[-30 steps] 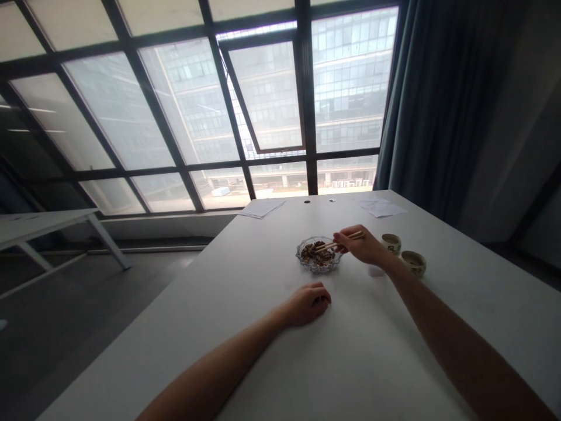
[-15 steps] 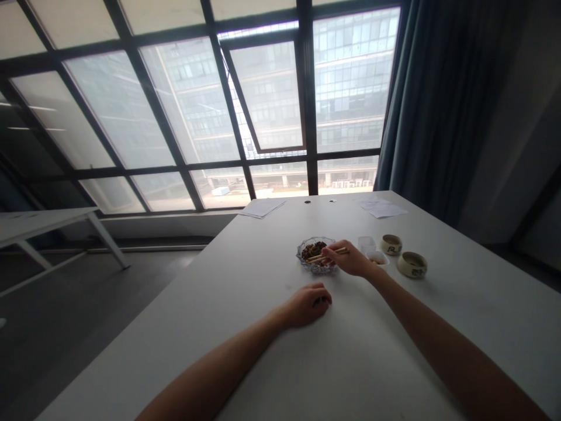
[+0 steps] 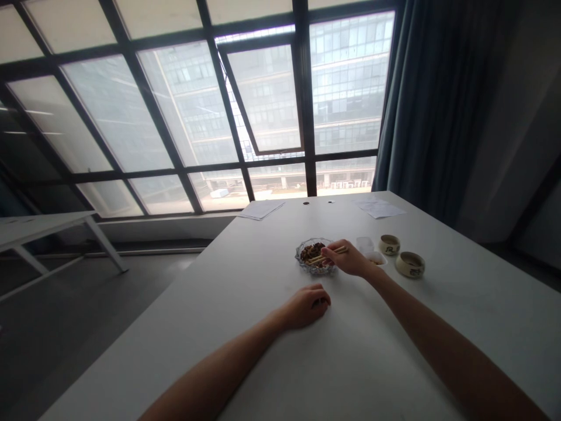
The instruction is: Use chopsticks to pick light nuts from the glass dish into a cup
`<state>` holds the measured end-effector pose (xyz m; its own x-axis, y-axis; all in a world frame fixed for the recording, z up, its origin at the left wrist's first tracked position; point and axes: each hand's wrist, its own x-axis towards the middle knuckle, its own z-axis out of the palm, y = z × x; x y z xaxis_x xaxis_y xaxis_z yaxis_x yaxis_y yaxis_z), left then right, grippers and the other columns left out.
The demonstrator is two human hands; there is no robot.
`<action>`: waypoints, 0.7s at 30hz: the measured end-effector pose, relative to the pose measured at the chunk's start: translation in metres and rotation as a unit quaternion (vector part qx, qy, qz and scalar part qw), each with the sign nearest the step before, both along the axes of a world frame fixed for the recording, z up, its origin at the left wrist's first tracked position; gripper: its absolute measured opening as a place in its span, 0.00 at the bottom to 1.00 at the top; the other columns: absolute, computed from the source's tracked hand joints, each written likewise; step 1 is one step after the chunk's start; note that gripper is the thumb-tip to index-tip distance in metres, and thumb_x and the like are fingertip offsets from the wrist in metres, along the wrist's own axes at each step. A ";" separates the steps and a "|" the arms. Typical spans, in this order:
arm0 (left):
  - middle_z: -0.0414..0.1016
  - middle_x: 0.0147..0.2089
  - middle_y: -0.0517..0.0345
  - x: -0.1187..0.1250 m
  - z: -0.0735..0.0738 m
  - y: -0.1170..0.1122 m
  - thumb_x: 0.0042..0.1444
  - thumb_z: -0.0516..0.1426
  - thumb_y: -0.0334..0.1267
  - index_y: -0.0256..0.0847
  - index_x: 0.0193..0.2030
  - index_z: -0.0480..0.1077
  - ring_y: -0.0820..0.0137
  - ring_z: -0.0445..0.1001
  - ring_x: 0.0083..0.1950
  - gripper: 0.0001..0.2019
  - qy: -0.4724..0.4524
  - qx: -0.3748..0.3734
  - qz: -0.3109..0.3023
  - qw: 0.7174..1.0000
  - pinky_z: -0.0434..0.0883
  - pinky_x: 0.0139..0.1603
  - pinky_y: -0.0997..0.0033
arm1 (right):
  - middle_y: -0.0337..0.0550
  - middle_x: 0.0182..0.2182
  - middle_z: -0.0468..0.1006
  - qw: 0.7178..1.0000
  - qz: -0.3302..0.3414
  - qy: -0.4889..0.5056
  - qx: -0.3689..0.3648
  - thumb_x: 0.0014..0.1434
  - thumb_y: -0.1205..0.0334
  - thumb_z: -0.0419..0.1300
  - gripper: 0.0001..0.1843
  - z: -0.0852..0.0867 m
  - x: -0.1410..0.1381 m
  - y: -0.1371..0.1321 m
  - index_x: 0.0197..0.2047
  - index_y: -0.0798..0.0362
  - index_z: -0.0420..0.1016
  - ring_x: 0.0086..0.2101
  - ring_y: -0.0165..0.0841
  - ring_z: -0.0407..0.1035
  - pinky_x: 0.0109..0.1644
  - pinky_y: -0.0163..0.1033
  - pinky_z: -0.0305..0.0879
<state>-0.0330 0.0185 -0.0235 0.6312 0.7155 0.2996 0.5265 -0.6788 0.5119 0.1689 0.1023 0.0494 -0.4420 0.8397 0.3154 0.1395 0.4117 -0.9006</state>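
Wooden chopsticks (image 3: 333, 253) are sitting in the right hand (image 3: 345, 259), which is pinching them near the top and holding them out so their tips are reaching over a glass dish (image 3: 302, 254) of dark food (image 3: 312, 252). The dish is sitting near the middle of the frame on a white table (image 3: 263, 362), and the hand is hiding a bit of its edge. I cannot tell if the tips are gripping any food. The left hand (image 3: 307, 307) is lying well apart on the table, loosely curled, and I cannot tell if it is holding anything. To the right, a clear box (image 3: 364, 244), a small white dish (image 3: 376, 258) and two round cups (image 3: 389, 244) (image 3: 410, 264) are standing close by. Papers (image 3: 261, 209) are lying near the far edge.
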 end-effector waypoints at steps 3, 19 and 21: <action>0.74 0.42 0.55 0.000 0.001 0.000 0.62 0.57 0.30 0.41 0.45 0.77 0.71 0.72 0.39 0.09 0.001 0.002 -0.002 1.000 0.70 0.44 0.75 | 0.50 0.23 0.82 1.000 0.003 -0.002 -0.010 0.57 0.41 0.66 0.25 -0.005 -0.002 0.003 0.27 0.56 0.79 0.27 0.41 0.78 0.29 0.38 0.72; 0.74 0.42 0.55 -0.001 -0.002 -0.001 0.62 0.57 0.31 0.41 0.45 0.77 0.70 0.72 0.39 0.08 0.004 0.001 0.001 1.000 0.70 0.43 0.75 | 0.47 0.22 0.81 0.999 -0.017 0.029 -0.022 0.54 0.42 0.70 0.23 0.008 0.003 -0.002 0.25 0.55 0.78 0.27 0.42 0.79 0.30 0.40 0.74; 0.74 0.42 0.55 -0.001 0.000 -0.001 0.62 0.57 0.30 0.41 0.45 0.77 0.70 0.72 0.39 0.08 0.005 0.002 0.002 1.000 0.70 0.43 0.75 | 0.47 0.22 0.81 1.000 -0.013 0.019 -0.015 0.55 0.42 0.69 0.23 0.006 0.002 -0.003 0.25 0.55 0.78 0.27 0.41 0.78 0.29 0.39 0.73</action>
<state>-0.0336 0.0174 -0.0237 0.6310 0.7171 0.2960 0.5341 -0.6783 0.5046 0.1708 0.0994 0.0554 -0.4088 0.8594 0.3070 0.1148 0.3821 -0.9169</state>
